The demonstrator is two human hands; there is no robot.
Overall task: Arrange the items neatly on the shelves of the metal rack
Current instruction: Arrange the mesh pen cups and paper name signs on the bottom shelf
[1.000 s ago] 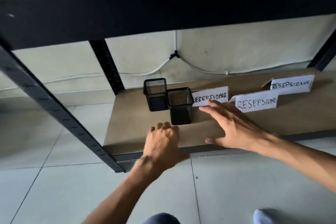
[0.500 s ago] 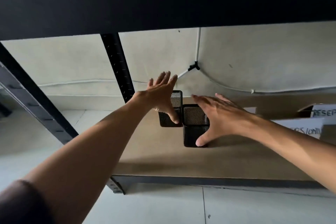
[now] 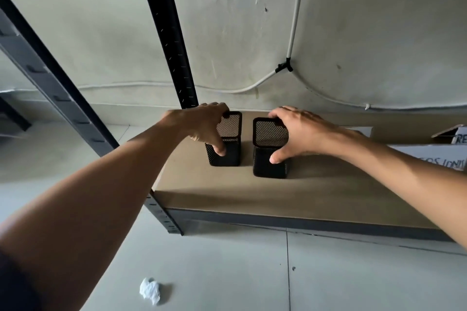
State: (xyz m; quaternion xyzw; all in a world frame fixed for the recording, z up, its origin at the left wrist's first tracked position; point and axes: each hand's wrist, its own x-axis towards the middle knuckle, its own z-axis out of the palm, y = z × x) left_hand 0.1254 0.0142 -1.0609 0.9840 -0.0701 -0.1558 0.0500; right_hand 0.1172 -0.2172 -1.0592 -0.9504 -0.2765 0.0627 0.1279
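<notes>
Two square black mesh pen holders stand upright on the brown board of the lowest shelf (image 3: 252, 192). My left hand (image 3: 202, 124) grips the left pen holder (image 3: 228, 156) from above, thumb on its front face and fingers over the far rim. My right hand (image 3: 295, 131) grips the right pen holder (image 3: 267, 166) the same way, thumb low on its front. A narrow gap separates the two holders. White paper name signs (image 3: 434, 156) with handwritten letters stand on the shelf at the far right, partly cut off by the frame.
A black perforated rear post (image 3: 174, 53) rises just behind the left holder. The front left post (image 3: 50, 78) slants down at the left. A dark shelf beam spans the top. White cables run along the wall. A crumpled paper ball (image 3: 150, 290) lies on the tiled floor.
Both hands have closed around the pen holders, which now stand apart side by side instead of touching corner to corner. The camera has moved lower and closer to the shelf.
</notes>
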